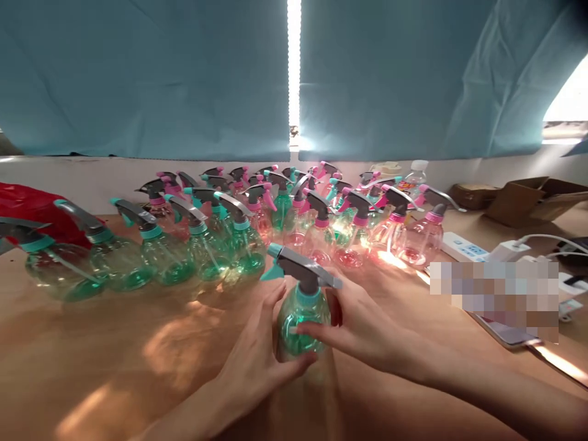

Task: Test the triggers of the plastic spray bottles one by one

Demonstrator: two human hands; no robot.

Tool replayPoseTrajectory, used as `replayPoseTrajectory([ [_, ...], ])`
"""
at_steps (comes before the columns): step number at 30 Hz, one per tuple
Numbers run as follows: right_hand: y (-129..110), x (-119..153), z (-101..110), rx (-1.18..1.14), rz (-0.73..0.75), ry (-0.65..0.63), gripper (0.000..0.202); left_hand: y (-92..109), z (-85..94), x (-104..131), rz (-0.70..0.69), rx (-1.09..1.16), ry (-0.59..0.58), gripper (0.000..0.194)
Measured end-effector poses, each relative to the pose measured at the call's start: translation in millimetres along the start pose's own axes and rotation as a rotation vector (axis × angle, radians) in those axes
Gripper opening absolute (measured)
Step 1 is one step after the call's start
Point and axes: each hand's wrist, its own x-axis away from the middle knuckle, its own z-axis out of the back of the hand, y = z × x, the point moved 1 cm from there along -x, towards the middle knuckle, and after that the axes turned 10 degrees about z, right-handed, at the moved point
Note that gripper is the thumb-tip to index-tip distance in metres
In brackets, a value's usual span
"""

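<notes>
A green see-through spray bottle [305, 309] stands upright close in front of me, its grey and teal trigger head pointing to the left. My left hand [261, 343] curves round its left side, thumb across the lower front. From the right, my right hand [353, 324] wraps the body, with the thumb on the front; its other fingers are mostly hidden behind the bottle. Just beyond, a row of green spray bottles [172, 257] extends to the left, and pink spray bottles [353, 239] stand at the centre and right.
Further spray bottles crowd the back of the wooden table [184, 361]. A red bag [27, 205] lies at the left. On the right are a power strip [463, 248] with white cables, a phone [505, 331] and an open cardboard box [528, 202]. A clear bottle [417, 174] stands behind.
</notes>
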Motion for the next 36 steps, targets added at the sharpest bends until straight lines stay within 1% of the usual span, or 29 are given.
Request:
replayPoseTrajectory([
  [2,-6.3,6.9,14.6,-0.030,-0.025,-0.024,0.044,9.5,-8.4,-5.4,-0.039,0.013,-0.018,0.082],
  [5,-10.7,11.8,38.2,-0.014,-0.085,-0.025,0.037,20.3,-21.9,-10.6,-0.071,0.029,-0.044,0.081],
  [7,-10.4,11.9,51.9,0.052,-0.086,-0.030,0.035,25.7,-31.4,-13.8,-0.089,0.052,-0.072,0.082],
  [9,-9.0,10.4,62.5,0.094,-0.046,-0.045,0.040,30.5,-40.7,-17.6,-0.110,0.089,-0.101,0.084],
  [11,-7.8,8.0,69.5,0.058,0.008,-0.041,0.044,34.9,-49.4,-21.7,-0.122,0.134,-0.131,0.083],
  [13,-7.0,5.8,73.0,0.000,0.037,-0.033,0.040,38.7,-56.9,-25.8,-0.110,0.174,-0.159,0.083],
  [16,-4.9,2.9,72.4,-0.036,-0.001,-0.032,0.029,42.5,-63.7,-32.7,-0.095,0.191,-0.172,0.087],
  [18,-3.2,1.0,69.7,-0.087,-0.038,-0.019,0.028,44.1,-63.9,-38.6,-0.116,0.177,-0.167,0.087],
  [21,-1.9,-2.8,68.4,-0.215,-0.015,0.059,0.028,44.3,-58.4,-48.3,-0.156,0.167,-0.212,0.081],
  [22,-1.3,-4.2,69.2,-0.220,-0.003,0.066,0.028,43.5,-55.8,-51.1,-0.168,0.170,-0.236,0.078],
  [24,1.6,-6.6,71.5,-0.129,-0.015,0.030,0.029,39.6,-50.8,-55.1,-0.182,0.154,-0.258,0.077],
  [26,8.5,-8.4,73.0,0.023,-0.048,0.014,0.030,31.8,-47.0,-56.8,-0.180,0.079,-0.239,0.079],
  [28,18.4,-9.7,71.4,0.106,-0.066,0.047,0.031,21.1,-44.4,-57.1,-0.162,-0.056,-0.210,0.078],
  [30,27.7,-11.3,67.2,0.063,-0.051,0.099,0.030,9.6,-41.7,-57.5,-0.165,-0.205,-0.185,0.079],
  [31,30.8,-12.3,65.4,0.002,-0.007,0.162,0.028,4.3,-40.0,-58.1,-0.173,-0.264,-0.173,0.078],
  [32,32.8,-13.4,64.0,-0.050,0.016,0.196,0.028,-0.5,-38.0,-59.1,-0.182,-0.308,-0.155,0.075],
  [33,34.0,-14.5,63.0,-0.073,0.019,0.202,0.027,-4.8,-35.9,-60.4,-0.189,-0.339,-0.137,0.072],
  [36,36.4,-16.8,60.8,-0.055,-0.069,0.064,0.024,-14.2,-30.1,-64.8,-0.189,-0.394,-0.082,0.059],
])
